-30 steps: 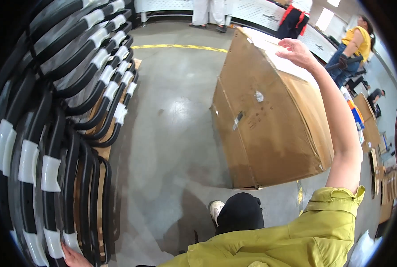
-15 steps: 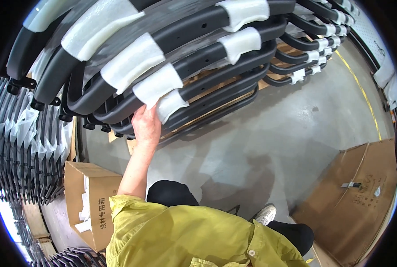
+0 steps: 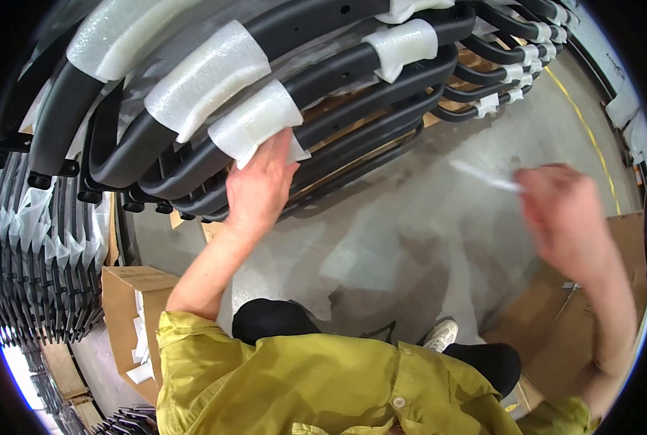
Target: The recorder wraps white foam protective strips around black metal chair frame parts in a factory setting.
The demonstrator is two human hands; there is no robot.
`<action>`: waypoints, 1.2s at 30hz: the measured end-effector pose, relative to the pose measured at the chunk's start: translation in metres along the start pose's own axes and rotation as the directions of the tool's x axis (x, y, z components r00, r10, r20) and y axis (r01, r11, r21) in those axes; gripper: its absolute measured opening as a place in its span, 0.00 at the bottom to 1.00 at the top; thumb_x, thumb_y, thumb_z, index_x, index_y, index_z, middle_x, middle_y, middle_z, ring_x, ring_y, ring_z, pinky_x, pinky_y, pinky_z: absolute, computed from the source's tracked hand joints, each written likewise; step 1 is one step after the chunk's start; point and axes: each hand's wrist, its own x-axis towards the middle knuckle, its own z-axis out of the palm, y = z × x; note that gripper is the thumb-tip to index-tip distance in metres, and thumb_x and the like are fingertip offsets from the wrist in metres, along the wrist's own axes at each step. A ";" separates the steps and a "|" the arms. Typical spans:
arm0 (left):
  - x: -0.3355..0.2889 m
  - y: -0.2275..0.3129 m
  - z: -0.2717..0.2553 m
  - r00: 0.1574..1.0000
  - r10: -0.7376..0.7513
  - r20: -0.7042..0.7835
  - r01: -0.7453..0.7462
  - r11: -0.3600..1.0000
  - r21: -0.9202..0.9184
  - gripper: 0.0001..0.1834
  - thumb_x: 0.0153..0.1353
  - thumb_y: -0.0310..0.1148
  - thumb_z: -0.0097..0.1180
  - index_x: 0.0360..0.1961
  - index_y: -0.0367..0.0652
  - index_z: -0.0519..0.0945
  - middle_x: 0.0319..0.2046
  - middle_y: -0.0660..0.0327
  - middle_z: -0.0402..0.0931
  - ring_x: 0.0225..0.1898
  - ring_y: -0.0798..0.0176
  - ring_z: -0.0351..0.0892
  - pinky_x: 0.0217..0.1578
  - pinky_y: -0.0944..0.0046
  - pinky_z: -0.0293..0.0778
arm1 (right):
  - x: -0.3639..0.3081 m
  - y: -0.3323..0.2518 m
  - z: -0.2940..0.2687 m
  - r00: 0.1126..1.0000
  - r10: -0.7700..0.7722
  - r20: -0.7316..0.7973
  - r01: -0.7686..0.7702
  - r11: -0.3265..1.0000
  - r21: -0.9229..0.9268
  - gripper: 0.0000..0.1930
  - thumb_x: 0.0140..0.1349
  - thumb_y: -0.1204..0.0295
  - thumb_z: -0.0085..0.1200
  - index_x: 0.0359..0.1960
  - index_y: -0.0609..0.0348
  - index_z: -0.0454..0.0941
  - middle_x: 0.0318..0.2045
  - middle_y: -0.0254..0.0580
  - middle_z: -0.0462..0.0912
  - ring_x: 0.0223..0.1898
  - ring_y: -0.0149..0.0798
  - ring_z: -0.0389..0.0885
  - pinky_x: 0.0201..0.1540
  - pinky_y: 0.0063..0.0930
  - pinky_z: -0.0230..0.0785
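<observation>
Black curved tubes (image 3: 331,94) lie stacked in front of me, with white foam wraps around them. My left hand (image 3: 258,185) reaches up to a foam wrap (image 3: 255,119) on one of the lower tubes. Its fingers are stretched out against the wrap's lower edge, partly covering a second wrap behind, and the thumb stands apart. Off to the right, my right hand (image 3: 559,210) is raised over the floor, smeared by motion. Its fingers are closed on a thin white strip (image 3: 486,176) that points left; its material is too blurred to tell.
An open cardboard box (image 3: 131,319) with white pieces inside stands at the lower left. A large cardboard sheet or box (image 3: 548,326) is at the lower right. More black tubes (image 3: 44,268) with plastic film are stacked at the far left. A yellow line (image 3: 584,127) crosses the grey floor.
My right hand has come into view at the right with the white strip. The left hand has shifted slightly up and right along the foam, and its fingers have straightened.
</observation>
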 end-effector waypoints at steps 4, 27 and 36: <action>0.015 -0.002 -0.005 0.975 -0.105 0.194 0.113 0.993 -0.034 0.27 0.45 0.33 0.59 0.48 0.43 0.68 0.41 0.53 0.72 0.42 0.50 0.71 0.39 0.58 0.70 | 0.012 -0.008 0.075 0.967 -0.175 -0.184 0.173 0.985 -0.023 0.14 0.37 0.78 0.51 0.32 0.61 0.73 0.33 0.41 0.76 0.40 0.41 0.73 0.51 0.38 0.62; 0.038 0.077 0.036 0.980 0.120 -0.159 -0.172 0.912 -0.372 0.11 0.50 0.27 0.54 0.36 0.37 0.73 0.32 0.53 0.73 0.34 0.55 0.73 0.35 0.62 0.70 | -0.015 0.020 0.224 0.736 0.323 0.595 -0.349 -0.573 0.742 0.14 0.56 0.73 0.47 0.45 0.61 0.68 0.38 0.38 0.75 0.40 0.34 0.74 0.42 0.29 0.67; 0.125 0.055 0.051 0.855 -0.284 0.434 0.390 0.904 -0.176 0.23 0.61 0.40 0.36 0.50 0.32 0.63 0.49 0.44 0.64 0.53 0.45 0.61 0.51 0.55 0.58 | 0.081 0.048 0.226 0.840 0.318 0.440 -0.258 -0.479 0.839 0.13 0.55 0.72 0.48 0.42 0.61 0.69 0.37 0.40 0.75 0.37 0.34 0.74 0.40 0.29 0.68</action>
